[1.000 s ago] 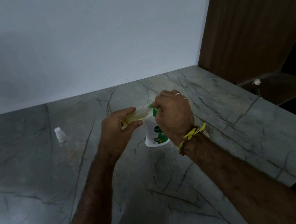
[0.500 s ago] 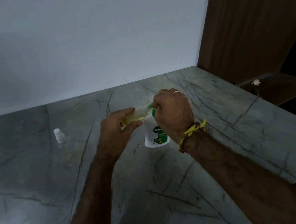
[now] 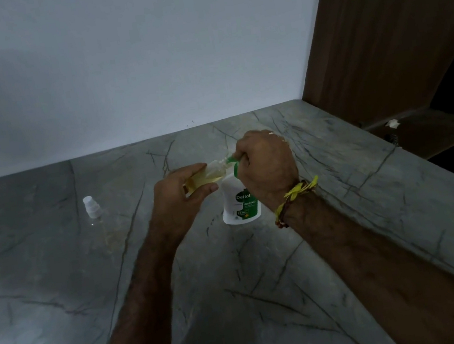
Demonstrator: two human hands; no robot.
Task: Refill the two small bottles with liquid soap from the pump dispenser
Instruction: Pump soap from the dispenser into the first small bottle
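A white and green pump dispenser (image 3: 239, 203) stands on the grey marble counter (image 3: 264, 269). My right hand (image 3: 267, 165) is closed over its green pump head, hiding most of it. My left hand (image 3: 178, 198) holds a small clear bottle (image 3: 206, 178) tilted on its side, with yellowish soap inside and its mouth against the green nozzle. A second small clear bottle (image 3: 93, 211) with a white cap stands far to the left, apart from both hands.
A white wall runs along the back of the counter. A brown wooden panel (image 3: 390, 29) rises at the right, with a lower wooden shelf (image 3: 435, 132) holding a small white object (image 3: 392, 123). The counter's edge falls away at the right front.
Hardly anything has moved. Both hands stay at the dispenser with the small bottle held to the nozzle; the view has shifted slightly.
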